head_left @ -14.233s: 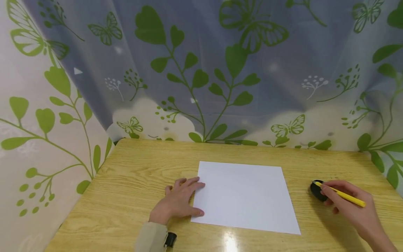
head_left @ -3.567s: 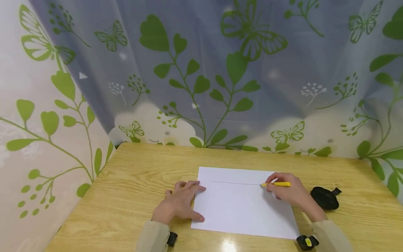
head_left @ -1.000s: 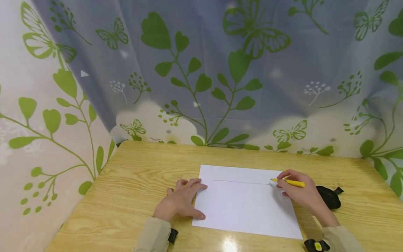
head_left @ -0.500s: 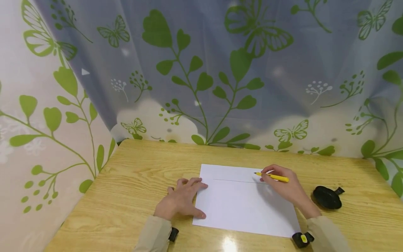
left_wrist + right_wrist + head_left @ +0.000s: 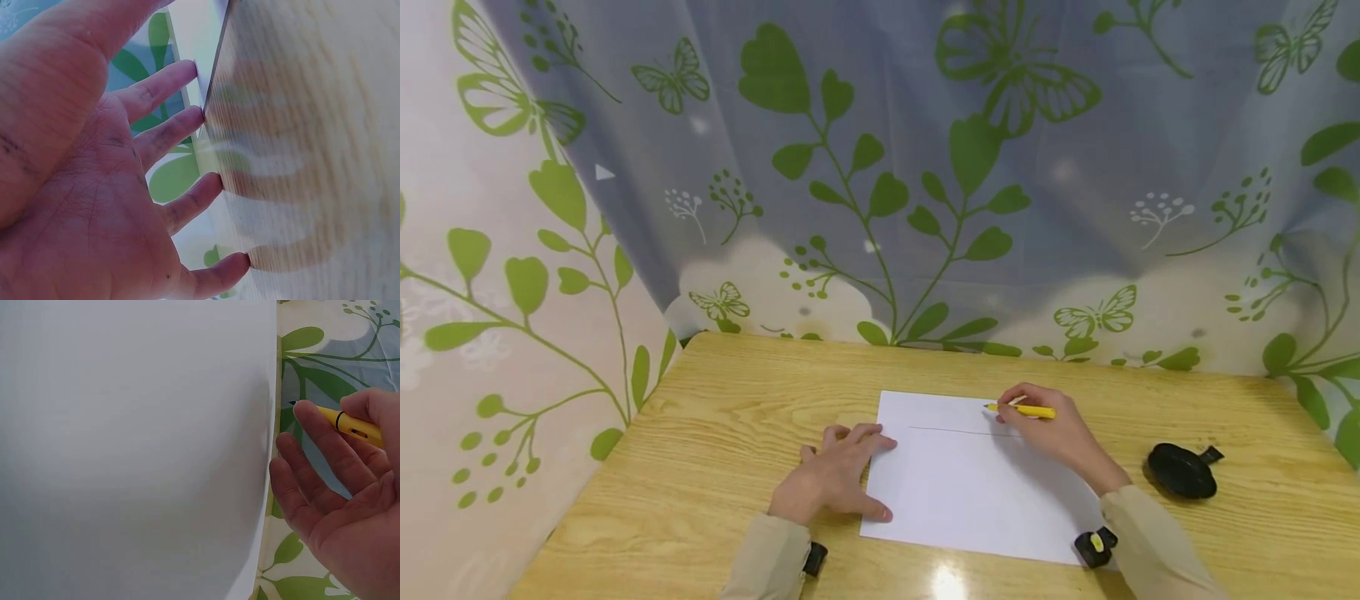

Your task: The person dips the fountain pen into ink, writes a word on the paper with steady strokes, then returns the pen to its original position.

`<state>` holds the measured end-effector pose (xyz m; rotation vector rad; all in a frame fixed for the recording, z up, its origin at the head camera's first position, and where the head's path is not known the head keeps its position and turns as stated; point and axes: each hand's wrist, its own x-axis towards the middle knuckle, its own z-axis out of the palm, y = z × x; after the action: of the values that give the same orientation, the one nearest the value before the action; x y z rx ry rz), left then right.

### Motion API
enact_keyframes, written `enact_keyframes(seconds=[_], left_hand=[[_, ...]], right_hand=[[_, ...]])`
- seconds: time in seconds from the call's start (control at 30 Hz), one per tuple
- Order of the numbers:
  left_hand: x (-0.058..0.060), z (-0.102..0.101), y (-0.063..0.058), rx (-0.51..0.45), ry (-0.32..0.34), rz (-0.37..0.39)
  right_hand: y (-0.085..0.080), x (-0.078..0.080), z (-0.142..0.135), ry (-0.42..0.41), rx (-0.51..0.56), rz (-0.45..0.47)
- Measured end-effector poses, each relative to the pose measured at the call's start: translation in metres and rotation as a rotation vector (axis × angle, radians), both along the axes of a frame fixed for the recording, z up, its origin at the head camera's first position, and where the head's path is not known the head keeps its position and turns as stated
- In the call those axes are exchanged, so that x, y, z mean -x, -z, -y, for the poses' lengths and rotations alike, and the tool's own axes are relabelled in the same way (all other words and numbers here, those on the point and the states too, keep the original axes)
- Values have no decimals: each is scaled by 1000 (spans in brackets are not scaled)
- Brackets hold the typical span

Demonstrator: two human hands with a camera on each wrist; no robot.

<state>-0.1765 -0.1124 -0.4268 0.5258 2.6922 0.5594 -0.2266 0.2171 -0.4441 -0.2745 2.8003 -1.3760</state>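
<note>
A white sheet of paper [image 5: 970,492] lies on the wooden table, with one thin, nearly level line [image 5: 955,430] drawn across its upper part. My right hand [image 5: 1045,421] pinches a yellow fountain pen [image 5: 1033,412] between thumb and fingers, over the upper right part of the sheet. In the right wrist view the dark pen tip stands clear of the paper. My left hand [image 5: 831,475] is spread at the sheet's left edge, with thumb and some fingertips on the paper. The left wrist view shows its fingers [image 5: 194,203] apart, fingertips touching down. The right hand covers part of the sheet.
A black, oval, dish-like thing [image 5: 1180,471] with a small tab lies on the table right of the paper. A patterned curtain [image 5: 850,208] hangs along the table's far edge [image 5: 820,340]. Dark devices are worn at both wrists.
The line appeared on the formerly blank sheet. The right hand has since lifted the pen off the line's right end and moved left above it. The left hand stays in place.
</note>
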Motion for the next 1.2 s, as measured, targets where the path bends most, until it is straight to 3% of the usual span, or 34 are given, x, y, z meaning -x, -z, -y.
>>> enact_keyframes(seconds=[0.53, 1.2], left_hand=[[1, 1, 1, 3, 4, 0], [0, 0, 1, 8, 3, -2]], right_hand=[[1, 14, 3, 3, -57, 55], [1, 15, 3, 14, -53, 95]])
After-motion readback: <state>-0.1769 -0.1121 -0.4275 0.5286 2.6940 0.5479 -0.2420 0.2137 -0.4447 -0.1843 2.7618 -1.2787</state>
